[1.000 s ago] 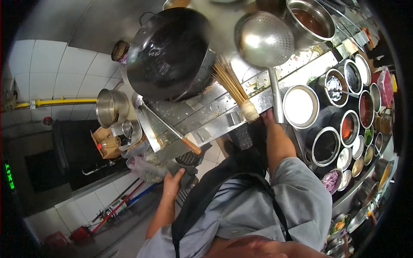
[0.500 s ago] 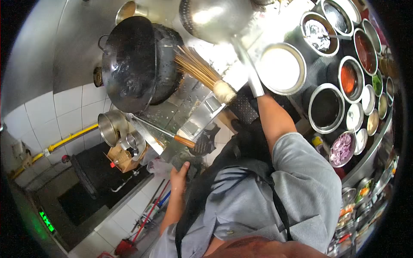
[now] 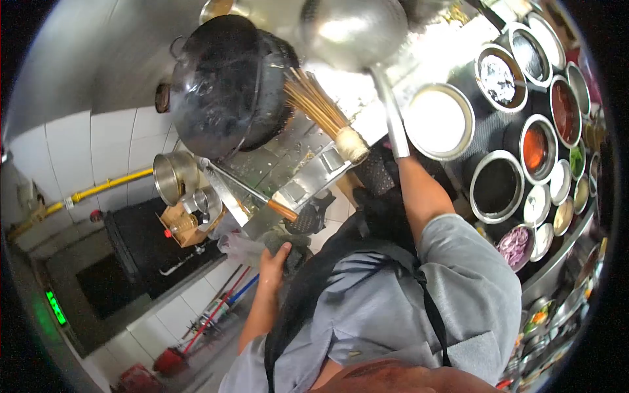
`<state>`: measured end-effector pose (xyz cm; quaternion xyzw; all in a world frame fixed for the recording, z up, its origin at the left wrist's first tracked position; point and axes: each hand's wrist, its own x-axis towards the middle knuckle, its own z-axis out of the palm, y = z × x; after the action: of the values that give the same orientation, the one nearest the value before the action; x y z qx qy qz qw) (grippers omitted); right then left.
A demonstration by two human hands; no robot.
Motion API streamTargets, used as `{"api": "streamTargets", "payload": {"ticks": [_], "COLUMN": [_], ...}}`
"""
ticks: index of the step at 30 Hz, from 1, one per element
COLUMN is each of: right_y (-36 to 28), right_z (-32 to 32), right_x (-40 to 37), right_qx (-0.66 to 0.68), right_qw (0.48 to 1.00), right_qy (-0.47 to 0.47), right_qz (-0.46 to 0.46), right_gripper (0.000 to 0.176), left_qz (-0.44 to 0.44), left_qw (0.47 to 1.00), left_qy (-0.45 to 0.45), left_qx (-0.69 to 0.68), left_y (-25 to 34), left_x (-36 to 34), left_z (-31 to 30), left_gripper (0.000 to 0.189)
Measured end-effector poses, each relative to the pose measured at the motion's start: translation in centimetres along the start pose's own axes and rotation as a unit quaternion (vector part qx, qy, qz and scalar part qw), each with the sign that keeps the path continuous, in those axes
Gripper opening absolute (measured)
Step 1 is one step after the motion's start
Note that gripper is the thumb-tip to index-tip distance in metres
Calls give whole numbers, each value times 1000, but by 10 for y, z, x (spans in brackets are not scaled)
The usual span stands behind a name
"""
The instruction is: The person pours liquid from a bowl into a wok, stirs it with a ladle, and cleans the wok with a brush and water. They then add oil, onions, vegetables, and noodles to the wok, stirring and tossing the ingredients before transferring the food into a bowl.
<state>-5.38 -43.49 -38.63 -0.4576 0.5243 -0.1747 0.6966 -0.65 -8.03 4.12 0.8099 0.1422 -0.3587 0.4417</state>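
My left hand [image 3: 271, 265] is closed on a dark grey cloth [image 3: 293, 252], low in front of the counter edge. My right forearm [image 3: 422, 190] reaches forward, its wrist meeting the end of the metal handle of a large strainer [image 3: 354, 33]. The right hand's fingers are hidden there, so their grip does not show. Left of that handle lies a bamboo wok brush [image 3: 321, 108] with a pale bound end. A wooden-handled tool [image 3: 282, 209] points towards my left hand. Beyond it, a blackened wok [image 3: 216, 85] stands steeply tilted at the stove.
To my right stand several metal pots, among them a pot of white contents [image 3: 439, 121], dark liquid [image 3: 496, 187], red sauce [image 3: 534, 145] and sliced onion [image 3: 514, 245]. At left are a steel pot [image 3: 173, 177], a cardboard box [image 3: 182, 226] and a yellow pipe [image 3: 111, 187].
The view has shifted slightly. My right wrist and the strainer handle have moved together a little to the right in the picture. My left hand keeps the cloth.
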Motion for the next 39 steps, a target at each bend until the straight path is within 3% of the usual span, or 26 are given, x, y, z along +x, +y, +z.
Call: {"api": "streamTargets", "payload": {"ticks": [2, 3, 5, 6, 8, 10, 12, 14, 16, 18, 20, 22, 24, 25, 27, 29, 30, 33, 34, 36, 39], "right_y": [12, 15, 23, -16, 24, -42, -24, -30, -81, -160, -194, -230, -233, -235, -242, -253, -239, -243, -270, -317, -393], "right_z": [-19, -30, -43, -52, -70, -64, -76, -76, -54, -15, 15, 56, 84, 92, 102, 89, 74, 42, 46, 70, 127], "right_x": [-32, -49, -63, -94, -83, -127, -129, -132, -160, -224, -248, -245, -218, -208, -198, -217, -219, -260, -271, -265, -243], "right_qx": [-268, -399, -624, -597, -624, -639, -649, -657, -694, -543, -457, -509, -551, -553, -616, -587, -520, -436, -405, -386, -292], "right_qw": [962, 908, 708, 709, 545, 627, 628, 629, 608, 721, 714, 672, 667, 663, 762, 788, 841, 876, 892, 903, 899], "right_qy": [-48, -118, -325, -367, -499, -428, -401, -375, -374, -309, -198, -53, 31, 39, -48, -138, -110, -105, -125, -102, -168], "right_qz": [-27, -35, -63, -84, -255, -121, -152, -181, -94, -301, -492, -535, -500, -503, -192, -124, -102, -178, -156, -160, -280], "right_gripper": [31, 31, 33, 35, 38, 36, 34, 33, 30, 24, 31, 47, 48, 48, 59, 63, 69, 83, 83, 82, 85], "left_qz": [-6, -16, -8, -4, 1, 3, 36, 37, 17, 35, 40, 47, 82, 85, 85, 81, 73, 63, 37, 36, 31], "left_qw": [1000, 999, 998, 997, 999, 1000, 997, 986, 959, 928, 910, 892, 872, 869, 877, 885, 893, 861, 850, 844, 821], "left_qy": [19, 32, 22, 7, 10, 11, 0, -6, 3, -8, -36, -65, -118, -126, -130, -126, -124, -200, -193, -230, -263], "left_qx": [-22, -30, -61, -71, -43, -8, -65, -164, -284, -370, -411, -445, -469, -471, -456, -441, -426, -464, -489, -482, -505], "left_y": [-16, -23, -23, -23, -20, -29, -54, -61, -56, -72, -70, -60, -45, -43, -39, -20, -4, 15, 19, 38, 81], "left_x": [7, 10, 8, 6, 4, 8, 18, 25, 31, 57, 71, 80, 82, 90, 106, 104, 105, 126, 137, 146, 155], "left_z": [-8, -11, -12, -12, -15, -22, -31, -40, -53, -72, -83, -89, -86, -81, -76, -77, -65, -50, -46, -40, -25], "left_gripper": [37, 37, 44, 50, 53, 55, 43, 45, 51, 52, 51, 50, 46, 46, 46, 45, 44, 44, 46, 49, 52]}}
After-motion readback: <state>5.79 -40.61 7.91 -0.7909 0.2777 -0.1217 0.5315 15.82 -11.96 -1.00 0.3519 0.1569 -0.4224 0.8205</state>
